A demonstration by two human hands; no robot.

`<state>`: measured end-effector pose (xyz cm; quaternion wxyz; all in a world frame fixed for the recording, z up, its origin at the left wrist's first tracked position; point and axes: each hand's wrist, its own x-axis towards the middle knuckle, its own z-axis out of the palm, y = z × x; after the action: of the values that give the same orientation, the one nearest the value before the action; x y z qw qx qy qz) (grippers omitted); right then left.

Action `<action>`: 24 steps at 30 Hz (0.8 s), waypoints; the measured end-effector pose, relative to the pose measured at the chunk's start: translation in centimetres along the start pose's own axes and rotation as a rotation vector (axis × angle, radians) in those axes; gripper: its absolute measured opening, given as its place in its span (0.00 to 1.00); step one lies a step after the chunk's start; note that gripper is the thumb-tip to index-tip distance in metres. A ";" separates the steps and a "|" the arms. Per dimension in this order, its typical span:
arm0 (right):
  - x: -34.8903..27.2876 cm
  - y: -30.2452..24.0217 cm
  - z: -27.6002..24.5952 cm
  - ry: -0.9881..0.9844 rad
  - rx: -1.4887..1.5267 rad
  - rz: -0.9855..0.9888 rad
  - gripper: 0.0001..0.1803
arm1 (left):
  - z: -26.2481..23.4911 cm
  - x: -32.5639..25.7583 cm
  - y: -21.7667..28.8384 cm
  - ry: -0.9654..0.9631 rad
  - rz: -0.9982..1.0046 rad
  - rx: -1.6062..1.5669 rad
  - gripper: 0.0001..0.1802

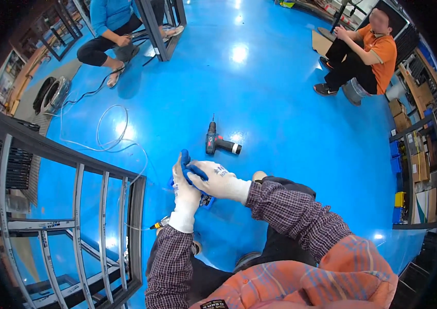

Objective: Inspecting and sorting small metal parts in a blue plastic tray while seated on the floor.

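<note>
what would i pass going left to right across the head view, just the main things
Barred metal frame → gloved left hand → cordless drill on the floor → seated person in orange → cardboard box on the right-hand rack.

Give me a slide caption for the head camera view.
Gloved left hand and right hand touch above a blue floor, a drill lying beyond them.

Dark cordless drill [220,143], red-accented, lies on side on floor [275,129], bit [213,117] pointing away; blue bin [209,204] nearer, partly hidden.
</note>
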<state>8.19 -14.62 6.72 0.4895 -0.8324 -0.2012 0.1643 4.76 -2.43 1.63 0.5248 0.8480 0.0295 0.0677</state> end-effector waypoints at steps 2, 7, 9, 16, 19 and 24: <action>0.3 1.3 0.4 0.120 -0.174 -0.302 0.23 | 0.2 0.1 0.3 -0.016 0.007 -0.084 0.34; 0.4 -0.6 -0.7 -0.219 -0.384 -0.146 0.26 | 0.2 0.0 0.4 -0.046 0.007 -0.281 0.28; 0.3 -1.0 -0.9 -0.348 -0.421 -0.039 0.27 | 0.3 0.0 0.4 -0.060 0.007 -0.361 0.26; 0.3 -1.0 -0.1 -0.263 -0.421 -0.092 0.30 | 0.9 -0.2 -0.1 -0.094 -0.046 -0.600 0.23; 0.3 -0.9 0.0 -0.265 -0.397 -0.053 0.30 | 1.0 -0.3 -0.4 -0.093 -0.098 -0.677 0.22; 0.4 -0.5 0.5 -0.213 -0.386 -0.072 0.30 | 0.7 -0.3 -0.3 -0.089 -0.153 -0.729 0.22</action>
<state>8.20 -13.83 6.91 0.3028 -0.8809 -0.3090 0.1920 4.62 -2.94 1.04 0.7966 0.6028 0.0441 -0.0027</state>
